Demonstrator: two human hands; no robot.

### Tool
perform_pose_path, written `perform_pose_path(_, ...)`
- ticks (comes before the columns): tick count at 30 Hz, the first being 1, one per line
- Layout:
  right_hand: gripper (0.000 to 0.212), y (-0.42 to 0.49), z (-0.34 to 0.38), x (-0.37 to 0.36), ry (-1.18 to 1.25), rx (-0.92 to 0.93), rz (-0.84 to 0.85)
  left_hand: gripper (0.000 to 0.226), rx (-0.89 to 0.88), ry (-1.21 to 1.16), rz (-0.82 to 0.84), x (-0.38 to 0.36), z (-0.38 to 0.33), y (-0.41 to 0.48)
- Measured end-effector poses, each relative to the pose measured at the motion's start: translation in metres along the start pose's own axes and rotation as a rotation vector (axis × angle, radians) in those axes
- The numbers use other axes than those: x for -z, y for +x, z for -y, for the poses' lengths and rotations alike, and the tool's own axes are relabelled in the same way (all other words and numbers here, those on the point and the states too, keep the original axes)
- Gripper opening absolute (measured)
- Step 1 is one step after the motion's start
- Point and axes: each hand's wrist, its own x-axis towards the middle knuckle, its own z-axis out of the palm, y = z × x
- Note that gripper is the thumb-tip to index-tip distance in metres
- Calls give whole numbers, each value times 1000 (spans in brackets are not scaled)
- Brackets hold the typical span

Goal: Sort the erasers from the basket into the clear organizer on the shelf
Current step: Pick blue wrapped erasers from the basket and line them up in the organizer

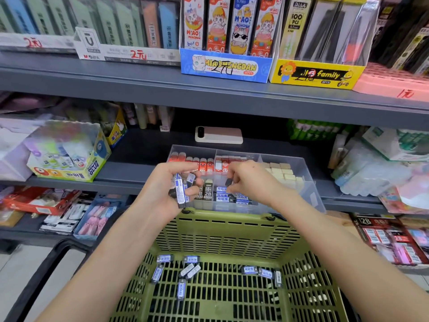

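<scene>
- Your right hand [250, 180] pinches one black eraser [229, 182] just above the front compartment of the clear organizer [308, 189]. Lay it flat, label up, beside the blue-label erasers [222, 194] stacked there.
- Your left hand [167, 189] grips a bundle of erasers [182, 192]; hold it close and feed one at a time.
- More loose erasers [188, 270] lie in the green basket [232, 231] below.

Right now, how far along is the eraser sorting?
Done: stacked erasers sit in the organizer, front section. In hand: the left hand grips an eraser bunch; the right hand pinches a single eraser above that section. Left: roughly nine loose erasers lie in the basket.
</scene>
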Motion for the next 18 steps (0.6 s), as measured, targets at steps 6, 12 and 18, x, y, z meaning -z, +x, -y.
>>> perform_pose_path(6,21,0,8,-19,-97,109,-74,4,-7,-12,2,3,1,2)
perform_pose_path(12,29,-4,4,-21,2,69,-43,17,8,-86,-10,0,4,4)
perform_pose_path(18,35,-8,-5,-25,-102,-12,-109,18,-11,-157,-36,-3,6,5)
